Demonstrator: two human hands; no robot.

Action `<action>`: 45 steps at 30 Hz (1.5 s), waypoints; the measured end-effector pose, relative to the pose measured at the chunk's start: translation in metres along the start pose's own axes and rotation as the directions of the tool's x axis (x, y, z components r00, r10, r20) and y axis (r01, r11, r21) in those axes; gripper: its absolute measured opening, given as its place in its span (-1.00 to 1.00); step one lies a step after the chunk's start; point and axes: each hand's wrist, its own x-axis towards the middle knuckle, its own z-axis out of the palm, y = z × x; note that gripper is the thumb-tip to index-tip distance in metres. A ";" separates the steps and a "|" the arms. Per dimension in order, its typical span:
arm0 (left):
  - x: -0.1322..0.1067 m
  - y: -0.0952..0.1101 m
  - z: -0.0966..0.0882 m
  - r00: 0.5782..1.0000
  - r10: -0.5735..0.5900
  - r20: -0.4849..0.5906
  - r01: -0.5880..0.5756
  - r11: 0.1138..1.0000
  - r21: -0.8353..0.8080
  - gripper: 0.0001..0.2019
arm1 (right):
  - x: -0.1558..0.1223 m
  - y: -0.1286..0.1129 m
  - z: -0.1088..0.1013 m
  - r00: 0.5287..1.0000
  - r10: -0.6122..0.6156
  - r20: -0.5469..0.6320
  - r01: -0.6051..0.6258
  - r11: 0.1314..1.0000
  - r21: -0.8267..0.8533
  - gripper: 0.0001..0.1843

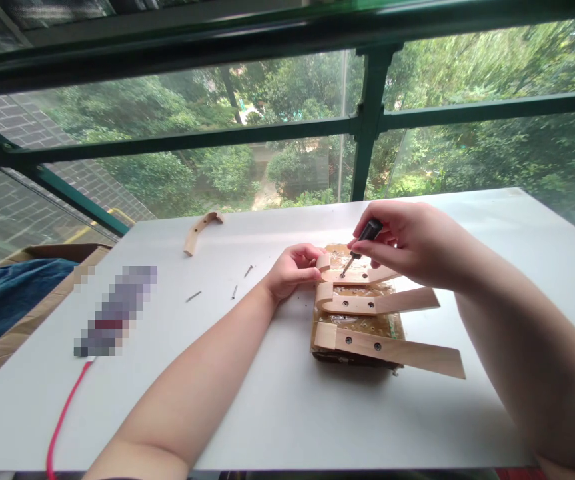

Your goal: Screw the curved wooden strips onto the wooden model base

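My right hand [402, 243] is closed around a screwdriver [368, 231] with a black handle. Its tip meets a screw in the farthest wooden hook [354, 277]. The curled left end of that same hook is pinched between the fingers and thumb of my left hand [294, 270]. Nearer to me, a middle wooden hook [387, 303] and a front wooden hook [412, 351] each show two dark screw heads. All three lie across a tape-wrapped brown block [354, 322], their straight ends jutting past its right side. My right hand partly covers the far hook's right end.
On the white table [247, 407], a loose wooden hook [200, 230] lies at the back left. Several screws [234, 291] are scattered left of my left hand. A blurred-out object with a red cord [64, 417] is farther left. A cardboard box [42, 313] stands beside the table; windows border the back.
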 end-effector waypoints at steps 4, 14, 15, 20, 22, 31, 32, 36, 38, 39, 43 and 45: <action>0.000 0.000 0.000 1.000 0.003 0.012 -0.003 1.000 -0.004 -0.71 | 0.001 0.001 0.004 0.996 0.072 -0.047 -0.071 0.997 0.028 -0.69; 0.000 0.002 0.002 0.999 0.018 0.032 -0.018 1.000 -0.009 -0.74 | 0.004 0.004 0.011 0.990 0.084 -0.111 -0.081 0.996 0.033 -0.67; 0.000 0.002 0.002 0.999 0.019 0.030 -0.018 1.000 -0.010 -0.74 | 0.004 0.005 0.012 0.990 0.074 -0.119 -0.072 0.997 0.022 -0.68; 0.000 0.003 0.004 1.000 0.008 0.013 -0.008 1.000 -0.026 -0.73 | 0.004 0.005 0.020 0.991 -0.043 -0.125 0.052 0.996 0.066 -0.83; 0.000 0.004 0.005 1.000 -0.004 0.015 0.004 1.000 -0.026 -0.72 | 0.003 0.004 0.021 0.987 -0.135 -0.092 0.145 0.984 0.101 -0.72; -0.001 0.004 0.004 1.000 -0.021 0.002 0.021 1.000 -0.018 -0.70 | -0.003 0.004 -0.001 0.984 -0.119 0.132 0.098 0.983 0.156 -0.80; -0.001 0.004 0.004 1.000 -0.018 -0.003 0.018 1.000 -0.017 -0.69 | -0.003 0.004 -0.002 0.988 -0.084 0.131 0.063 0.986 0.154 -0.85; 0.000 0.004 0.004 1.000 -0.008 0.013 0.008 1.000 -0.023 -0.71 | 0.001 0.005 0.001 0.999 0.001 0.039 -0.005 0.996 0.094 -0.81; 0.000 0.004 0.004 1.000 -0.001 0.024 0.002 1.000 -0.022 -0.72 | 0.003 0.005 0.004 1.000 -0.002 -0.026 0.004 0.995 0.103 -0.78; 0.000 0.004 0.004 1.000 0.001 0.026 0.000 1.000 -0.020 -0.73 | 0.004 0.005 0.006 0.999 0.000 -0.041 0.005 0.993 0.114 -0.77; 0.000 0.003 0.004 1.000 0.001 0.019 -0.001 1.000 -0.021 -0.72 | 0.004 0.003 0.009 0.998 0.025 -0.062 -0.020 0.997 0.078 -0.74; 0.000 0.003 0.004 1.000 0.009 0.009 -0.009 1.000 -0.018 -0.72 | 0.004 0.002 0.010 0.992 0.015 -0.122 -0.016 1.000 -0.011 -0.68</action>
